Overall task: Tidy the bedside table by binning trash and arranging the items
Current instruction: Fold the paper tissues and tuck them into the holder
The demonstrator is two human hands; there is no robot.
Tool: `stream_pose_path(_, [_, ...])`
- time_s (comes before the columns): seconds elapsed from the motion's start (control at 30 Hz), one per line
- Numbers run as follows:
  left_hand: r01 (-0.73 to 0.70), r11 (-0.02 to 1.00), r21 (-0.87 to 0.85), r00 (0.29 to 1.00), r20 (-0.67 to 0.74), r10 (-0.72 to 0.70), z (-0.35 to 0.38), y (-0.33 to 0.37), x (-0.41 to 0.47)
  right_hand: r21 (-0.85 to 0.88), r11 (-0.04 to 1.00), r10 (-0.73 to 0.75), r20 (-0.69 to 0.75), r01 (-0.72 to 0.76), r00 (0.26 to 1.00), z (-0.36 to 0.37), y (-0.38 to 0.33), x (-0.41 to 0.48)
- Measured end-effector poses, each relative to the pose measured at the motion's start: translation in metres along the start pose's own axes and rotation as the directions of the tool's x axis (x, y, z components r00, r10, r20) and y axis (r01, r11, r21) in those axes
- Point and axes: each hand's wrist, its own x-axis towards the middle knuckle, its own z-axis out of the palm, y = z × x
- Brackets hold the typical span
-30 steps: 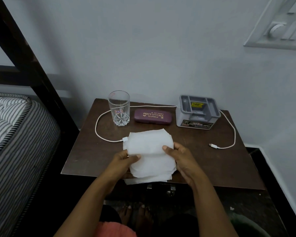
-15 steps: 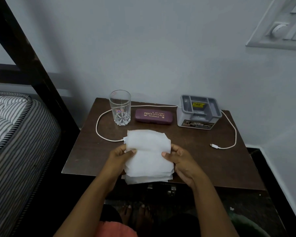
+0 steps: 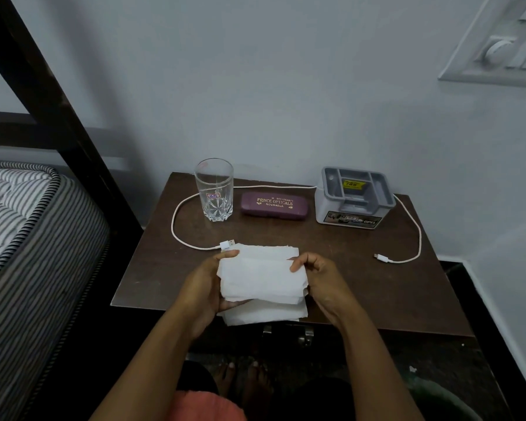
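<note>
A stack of white tissue sheets [image 3: 263, 278] is held over the front edge of the dark wooden bedside table [image 3: 377, 293]. My left hand [image 3: 205, 284] grips its left side and my right hand [image 3: 319, 278] pinches its right side. Lower sheets hang out below the stack. At the back of the table stand a clear drinking glass [image 3: 214, 191], a maroon spectacle case [image 3: 274, 205] and a grey organiser box [image 3: 354, 199]. A white charging cable [image 3: 418, 235] loops around them; its USB plug lies just above my left thumb.
A bed with a striped mattress [image 3: 28, 238] and a dark frame post [image 3: 58, 110] stands close on the left. The grey wall rises behind the table. A wall panel [image 3: 498, 47] is at the upper right. My bare feet show on the dark floor below.
The tissue stack has been folded smaller and squared between both hands. The cable's USB plug, hidden by the sheets before, now shows above them.
</note>
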Motion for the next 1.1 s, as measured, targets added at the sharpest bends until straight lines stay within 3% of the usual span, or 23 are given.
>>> stream_pose_path(0.1, [0.114, 0.990, -0.089, 0.989, 0.103, -0.105, -0.006, 0.004, 0.000, -0.041, 0.998, -0.039, 0.024, 0.040, 0.999, -0.003, -0.004, -0.001])
stream_pose_path(0.17, [0.138, 0.990, -0.011, 0.983, 0.127, -0.135, -0.005, 0.004, -0.001, -0.032, 0.997, -0.071, 0.057, 0.073, 0.996, -0.006, -0.007, -0.002])
stream_pose_path(0.27, [0.055, 0.984, 0.168, 0.992, 0.102, -0.073, 0.004, -0.004, -0.004, 0.035, 0.998, -0.063, 0.093, 0.060, 0.994, -0.009, -0.011, -0.004])
stream_pose_path(0.37, [0.007, 0.976, 0.216, 0.997, 0.074, -0.023, 0.012, -0.010, -0.003, 0.218, 0.974, 0.060, 0.000, -0.059, 0.998, -0.012, -0.013, -0.001])
stream_pose_path(0.47, [-0.052, 0.975, 0.218, 0.999, 0.012, 0.050, 0.015, -0.012, 0.001, 0.363, 0.905, 0.215, 0.066, -0.224, 0.974, -0.015, -0.021, -0.004])
stream_pose_path(0.6, [-0.109, 0.928, 0.357, 0.994, 0.016, 0.110, 0.019, -0.012, 0.000, 0.116, 0.986, 0.120, 0.039, -0.124, 0.992, -0.015, -0.031, -0.010])
stream_pose_path(0.67, [-0.151, 0.870, 0.469, 0.988, 0.110, 0.112, 0.025, -0.005, -0.003, -0.095, 0.995, 0.047, 0.071, -0.040, 0.996, -0.023, -0.043, -0.012])
stream_pose_path(0.77, [-0.271, 0.793, 0.546, 0.948, 0.295, 0.121, 0.049, 0.009, 0.000, -0.364, 0.925, -0.062, 0.135, 0.108, 0.989, -0.034, -0.072, -0.016])
stream_pose_path(0.83, [-0.347, 0.777, 0.525, 0.913, 0.378, 0.152, 0.071, 0.019, 0.007, -0.415, 0.891, -0.187, 0.034, 0.184, 0.982, -0.039, -0.091, -0.018])
stream_pose_path(0.9, [-0.392, 0.787, 0.477, 0.889, 0.415, 0.192, 0.094, 0.032, 0.015, -0.347, 0.915, -0.250, -0.085, 0.206, 0.965, -0.052, -0.100, -0.017])
stream_pose_path(0.97, [-0.425, 0.790, 0.442, 0.877, 0.417, 0.239, 0.121, 0.050, 0.024, -0.206, 0.953, -0.229, -0.014, 0.221, 0.973, -0.071, -0.105, -0.015])
stream_pose_path(1.0, [-0.459, 0.779, 0.428, 0.865, 0.415, 0.282, 0.134, 0.058, 0.030, -0.218, 0.946, -0.238, 0.040, 0.241, 0.971, -0.083, -0.107, -0.012])
stream_pose_path(1.03, [-0.507, 0.757, 0.413, 0.842, 0.425, 0.332, 0.148, 0.067, 0.037, -0.294, 0.920, -0.257, 0.040, 0.257, 0.965, -0.095, -0.110, -0.007])
stream_pose_path(1.1, [-0.598, 0.703, 0.384, 0.782, 0.469, 0.409, 0.175, 0.083, 0.055, -0.486, 0.839, -0.331, -0.101, 0.244, 0.938, -0.113, -0.119, 0.013])
